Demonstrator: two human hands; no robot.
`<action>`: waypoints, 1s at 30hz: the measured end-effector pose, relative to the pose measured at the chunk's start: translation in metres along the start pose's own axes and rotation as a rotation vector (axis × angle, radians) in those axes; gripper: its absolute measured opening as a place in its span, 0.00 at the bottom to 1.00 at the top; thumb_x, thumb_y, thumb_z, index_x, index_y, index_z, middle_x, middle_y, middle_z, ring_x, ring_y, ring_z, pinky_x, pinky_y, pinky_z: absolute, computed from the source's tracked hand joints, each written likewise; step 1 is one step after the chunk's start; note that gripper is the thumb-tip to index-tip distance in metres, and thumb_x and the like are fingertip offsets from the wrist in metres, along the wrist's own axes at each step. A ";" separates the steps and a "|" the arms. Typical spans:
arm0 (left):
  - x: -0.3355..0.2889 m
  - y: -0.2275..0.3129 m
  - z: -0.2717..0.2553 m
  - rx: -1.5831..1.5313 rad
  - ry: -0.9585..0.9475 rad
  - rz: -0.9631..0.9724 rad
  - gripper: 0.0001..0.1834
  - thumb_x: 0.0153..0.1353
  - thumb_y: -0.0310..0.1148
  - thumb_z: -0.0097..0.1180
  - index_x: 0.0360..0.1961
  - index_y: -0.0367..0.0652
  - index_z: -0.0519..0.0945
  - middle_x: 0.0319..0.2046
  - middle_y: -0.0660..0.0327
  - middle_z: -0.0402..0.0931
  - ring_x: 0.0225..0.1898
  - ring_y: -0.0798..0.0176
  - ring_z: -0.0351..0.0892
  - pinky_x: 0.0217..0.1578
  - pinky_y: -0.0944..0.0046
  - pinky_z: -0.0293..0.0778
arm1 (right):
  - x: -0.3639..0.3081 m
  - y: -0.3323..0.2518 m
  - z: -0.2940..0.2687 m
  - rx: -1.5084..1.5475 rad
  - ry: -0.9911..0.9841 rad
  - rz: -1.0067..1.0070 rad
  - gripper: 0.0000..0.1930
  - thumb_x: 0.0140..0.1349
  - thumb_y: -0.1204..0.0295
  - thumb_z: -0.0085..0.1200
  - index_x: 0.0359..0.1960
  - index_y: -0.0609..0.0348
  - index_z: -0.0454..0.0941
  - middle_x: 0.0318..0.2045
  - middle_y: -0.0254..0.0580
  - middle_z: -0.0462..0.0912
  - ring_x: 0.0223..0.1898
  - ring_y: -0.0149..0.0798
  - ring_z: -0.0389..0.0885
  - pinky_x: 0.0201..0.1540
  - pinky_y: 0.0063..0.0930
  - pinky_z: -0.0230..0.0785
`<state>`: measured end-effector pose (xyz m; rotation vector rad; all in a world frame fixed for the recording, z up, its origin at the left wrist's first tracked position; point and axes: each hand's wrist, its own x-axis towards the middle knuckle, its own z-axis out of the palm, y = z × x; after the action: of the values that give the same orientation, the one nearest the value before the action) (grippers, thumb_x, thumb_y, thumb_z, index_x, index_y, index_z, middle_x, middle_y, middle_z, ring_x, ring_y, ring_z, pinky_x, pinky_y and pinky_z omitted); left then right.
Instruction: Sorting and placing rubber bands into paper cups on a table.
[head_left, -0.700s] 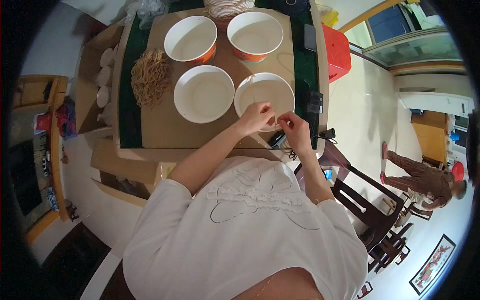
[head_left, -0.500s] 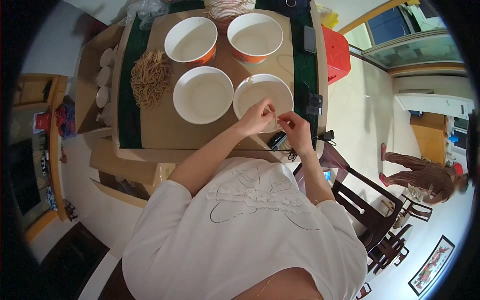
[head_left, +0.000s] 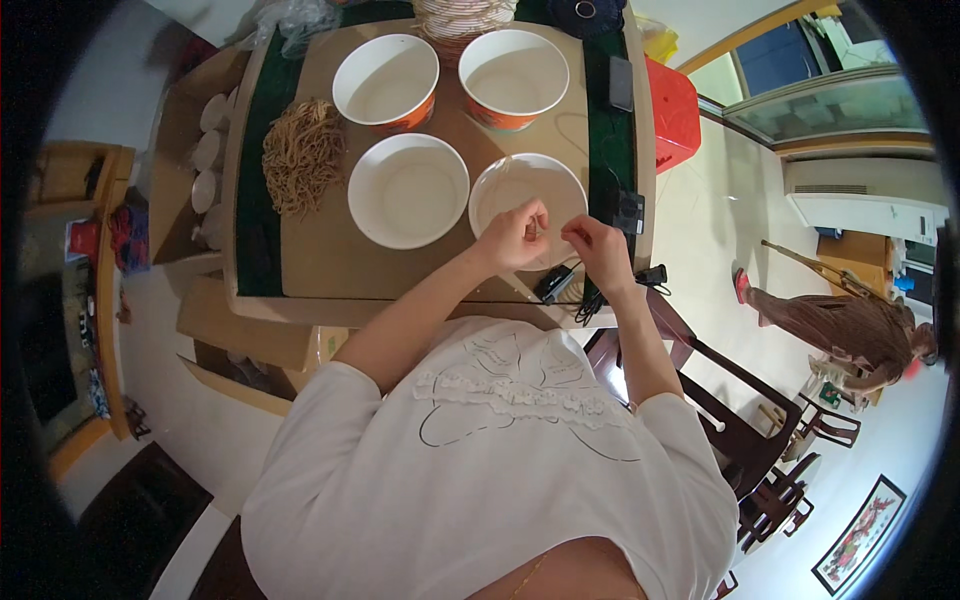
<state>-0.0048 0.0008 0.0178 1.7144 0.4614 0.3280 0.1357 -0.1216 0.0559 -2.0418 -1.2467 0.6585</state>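
Observation:
My left hand is closed in a pinch above the near right paper bowl, with what looks like a thin strand of tan string at its fingertips. My right hand is pinched too, a little apart from the left, at that bowl's right rim; anything in its fingers is too small to make out. A light strand seems to lie at the bowl's far rim. Left of it stands another white paper bowl. A tangled heap of tan strings lies at the table's left.
Two more paper bowls stand behind, before a tall stack. A black device and phone-like slab sit on the right edge; a black cable lies nearby. Boxes flank the table. A person walks at right.
My hands have moved apart from each other, with the right shifting slightly right. The person in the background has moved, and a long stick now shows beside them.

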 end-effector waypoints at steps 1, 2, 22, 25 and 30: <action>0.000 0.001 -0.003 0.016 -0.025 0.013 0.10 0.47 0.25 0.54 0.31 0.40 0.67 0.14 0.60 0.67 0.19 0.65 0.72 0.22 0.64 0.67 | 0.001 -0.001 -0.001 0.003 -0.013 -0.001 0.04 0.53 0.77 0.54 0.31 0.61 0.77 0.24 0.46 0.80 0.28 0.46 0.81 0.31 0.31 0.72; 0.001 0.001 -0.004 0.032 -0.050 0.025 0.10 0.47 0.25 0.54 0.30 0.40 0.67 0.15 0.60 0.68 0.19 0.65 0.72 0.22 0.64 0.68 | 0.001 -0.002 -0.002 0.006 -0.027 -0.001 0.04 0.53 0.77 0.53 0.31 0.61 0.77 0.25 0.46 0.80 0.29 0.46 0.81 0.32 0.32 0.72; -0.022 0.026 -0.024 0.238 -0.130 0.021 0.06 0.50 0.28 0.57 0.28 0.37 0.76 0.25 0.54 0.76 0.27 0.58 0.76 0.30 0.62 0.71 | 0.073 -0.007 0.025 -0.417 -0.800 -0.421 0.07 0.46 0.70 0.54 0.26 0.59 0.80 0.27 0.53 0.79 0.33 0.55 0.78 0.37 0.42 0.70; -0.027 0.023 -0.026 0.245 -0.117 0.014 0.06 0.50 0.29 0.56 0.28 0.39 0.78 0.27 0.54 0.76 0.29 0.55 0.77 0.32 0.61 0.72 | 0.073 -0.013 0.032 -0.381 -0.879 -0.446 0.14 0.44 0.61 0.58 0.25 0.59 0.79 0.24 0.55 0.79 0.30 0.58 0.77 0.34 0.44 0.70; -0.027 0.018 -0.027 0.252 -0.152 0.059 0.07 0.51 0.32 0.55 0.29 0.41 0.80 0.29 0.55 0.77 0.31 0.54 0.77 0.33 0.59 0.72 | 0.071 -0.017 0.030 -0.369 -0.904 -0.403 0.18 0.45 0.53 0.59 0.24 0.58 0.78 0.22 0.52 0.78 0.27 0.58 0.75 0.30 0.41 0.68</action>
<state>-0.0384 0.0082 0.0420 1.9853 0.3520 0.1848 0.1351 -0.0440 0.0427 -1.6788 -2.3594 1.2880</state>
